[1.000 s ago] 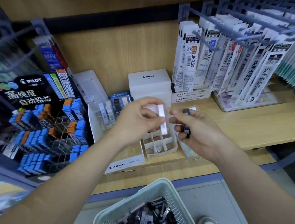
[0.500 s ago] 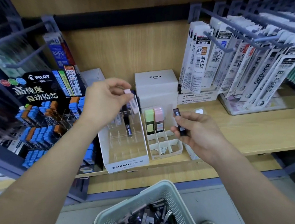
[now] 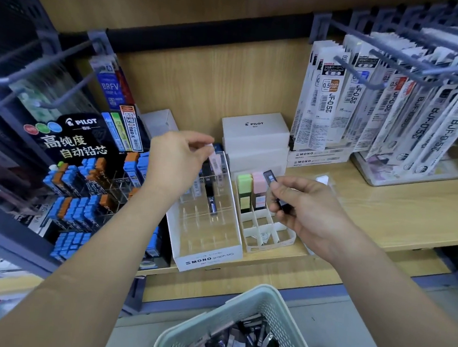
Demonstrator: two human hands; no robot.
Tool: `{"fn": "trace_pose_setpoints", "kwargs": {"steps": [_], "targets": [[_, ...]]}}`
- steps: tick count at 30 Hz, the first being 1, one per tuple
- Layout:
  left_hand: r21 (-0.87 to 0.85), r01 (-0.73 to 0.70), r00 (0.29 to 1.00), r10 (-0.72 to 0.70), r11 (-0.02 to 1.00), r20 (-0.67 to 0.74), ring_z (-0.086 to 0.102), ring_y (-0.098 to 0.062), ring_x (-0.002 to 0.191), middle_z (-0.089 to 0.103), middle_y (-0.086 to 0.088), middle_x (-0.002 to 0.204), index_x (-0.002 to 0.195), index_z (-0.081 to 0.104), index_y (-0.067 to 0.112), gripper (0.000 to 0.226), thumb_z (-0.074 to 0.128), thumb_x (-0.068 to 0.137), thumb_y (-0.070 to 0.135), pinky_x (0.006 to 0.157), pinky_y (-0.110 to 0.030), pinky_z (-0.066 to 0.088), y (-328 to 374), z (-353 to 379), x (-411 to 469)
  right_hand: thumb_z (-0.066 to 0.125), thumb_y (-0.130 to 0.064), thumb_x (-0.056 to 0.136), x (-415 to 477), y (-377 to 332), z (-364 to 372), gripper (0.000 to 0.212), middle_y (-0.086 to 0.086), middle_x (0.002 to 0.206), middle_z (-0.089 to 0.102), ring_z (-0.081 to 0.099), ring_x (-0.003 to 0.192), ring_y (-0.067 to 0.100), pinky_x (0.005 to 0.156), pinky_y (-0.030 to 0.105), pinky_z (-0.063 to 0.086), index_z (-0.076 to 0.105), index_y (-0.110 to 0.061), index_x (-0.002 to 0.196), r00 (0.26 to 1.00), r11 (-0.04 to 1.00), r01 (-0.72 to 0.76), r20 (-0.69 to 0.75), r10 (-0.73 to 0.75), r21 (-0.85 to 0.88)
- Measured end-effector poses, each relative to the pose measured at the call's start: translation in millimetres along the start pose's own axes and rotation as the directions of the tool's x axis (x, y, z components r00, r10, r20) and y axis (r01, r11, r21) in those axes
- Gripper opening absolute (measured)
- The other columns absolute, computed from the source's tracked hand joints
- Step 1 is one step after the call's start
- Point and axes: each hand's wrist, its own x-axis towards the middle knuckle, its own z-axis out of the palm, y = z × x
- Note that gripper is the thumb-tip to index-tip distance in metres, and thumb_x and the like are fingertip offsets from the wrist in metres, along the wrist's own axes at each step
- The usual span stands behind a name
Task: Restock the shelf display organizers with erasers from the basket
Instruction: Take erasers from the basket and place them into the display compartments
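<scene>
Swings the pale pink eraser (image 3: 217, 162) leftward from where it was a second ago, away from above the white divided organizer (image 3: 265, 235) and over to the back of the clear organizer (image 3: 208, 240), pinched at its top end between thumb and fingertips of the left grip (image 3: 176, 163). Holds a slim dark eraser (image 3: 271, 179) in the right grip (image 3: 310, 211), fingers curled round its lower half, upper end poking up and to the left, just beside the pink eraser (image 3: 259, 190) and green eraser (image 3: 244, 191) standing in the back cells under that grip. Looks light and stiff enough to stay straight in a two-finger pinch; seems sleeved or wrapped, so probably a little slick. Best taken near one end, leaving the other end free to slide down between the thin dividers. Needs little squeeze, but calls for an upright drop, since a tilted stick could catch a divider or tip a neighbour. Keeps more stock in the basket (image 3: 226, 319), well below and between both grips
</scene>
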Motion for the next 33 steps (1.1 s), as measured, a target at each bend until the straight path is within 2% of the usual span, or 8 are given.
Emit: {"fn": "trace_pose_setpoints", "kwargs": {"steps": [3,7,10,18,22,27,30,33], "targets": [[0.069,-0.062,0.997,0.058,0.996,0.052,0.061,-0.003,0.076,0.069,0.007,0.083,0.100,0.075,0.017,0.015,0.071,0.085,0.018,0.080,-0.017,0.050,-1.5,7.4,-0.8,0.064,-0.007,0.090,-1.0,-0.1,1.9,0.024,0.008,0.074,0.061,0.058,0.055,0.012,0.051,0.021,0.047,0.062,0.000,0.113,1.000,1.000,-0.012,0.012,0.012,0.010],[0.209,-0.149,0.988,0.136,0.966,0.073,0.050,-0.011,0.088,0.059,0.011,0.080,0.100,0.075,0.025,0.016,0.070,0.085,0.023,0.077,-0.022,0.040,-5.9,12.5,3.4,0.061,-0.001,0.091,-1.0,-1.9,2.3,0.010,0.009,0.072,0.062,0.057,0.058,0.014,0.055,0.022,0.049,0.067,0.001,0.099,0.999,0.999,-0.028,0.021,0.028,0.015],[0.249,-0.205,0.978,0.191,0.947,0.078,0.051,-0.020,0.096,0.069,0.004,0.088,0.097,0.076,0.022,0.014,0.071,0.084,0.023,0.079,-0.028,0.041,-7.1,15.3,6.9,0.059,0.003,0.091,-0.3,-2.2,2.3,0.016,0.010,0.069,0.061,0.056,0.060,0.015,0.056,0.021,0.050,0.066,0.002,0.105,0.999,0.999,-0.032,0.018,0.032,0.004],[0.311,-0.265,0.963,0.231,0.913,0.141,0.051,-0.023,0.094,0.070,-0.002,0.089,0.095,0.077,0.020,0.013,0.071,0.084,0.021,0.078,-0.030,0.042,-11.8,20.1,4.0,0.071,0.002,0.081,-1.2,-4.7,2.2,0.011,0.001,0.064,0.063,0.052,0.061,0.010,0.055,0.018,0.042,0.069,-0.007,0.085,1.000,1.000,-0.013,-0.024,0.013,0.017],[0.382,-0.308,0.951,0.266,0.871,0.160,0.046,-0.024,0.096,0.067,-0.001,0.095,0.097,0.076,0.019,0.014,0.068,0.086,0.022,0.078,-0.028,0.036,-13.5,23.0,5.8,0.066,0.005,0.084,-3.2,-7.9,3.0,0.016,0.008,0.079,0.071,0.067,0.077,0.020,0.066,0.024,0.048,0.066,-0.011,0.081,0.999,0.989,-0.033,0.030,0.029,0.147],[0.416,-0.268,0.962,0.217,0.869,0.167,0.046,-0.023,0.101,0.066,0.001,0.100,0.101,0.074,0.022,0.016,0.067,0.086,0.024,0.083,-0.031,0.040,-11.0,26.0,8.6,0.065,0.007,0.083,-5.7,-9.4,7.8,0.026,0.012,0.083,0.070,0.069,0.070,0.022,0.063,0.024,0.049,0.064,-0.011,0.102,0.998,0.964,-0.031,0.059,0.016,0.264],[0.368,-0.233,0.971,0.193,0.900,0.143,0.049,-0.017,0.096,0.066,0.001,0.095,0.099,0.074,0.021,0.015,0.066,0.086,0.022,0.077,-0.024,0.037,-2.9,19.9,7.0,0.069,0.005,0.081,-6.1,-9.5,9.9,0.041,0.010,0.091,0.074,0.064,0.063,0.014,0.060,0.023,0.040,0.061,-0.012,0.117,0.998,0.971,0.001,0.059,-0.016,0.240],[0.002,-0.055,0.980,0.053,0.998,0.190,0.055,0.002,0.071,0.068,0.010,0.081,0.093,0.075,0.019,0.011,0.065,0.089,0.020,0.066,-0.014,0.044,18.4,5.4,0.9,0.069,0.001,0.082,-4.7,-9.5,10.4,0.038,0.013,0.100,0.075,0.059,0.061,0.009,0.058,0.020,0.039,0.062,-0.009,0.117,0.997,0.987,0.017,0.075,-0.030,0.161]]}}
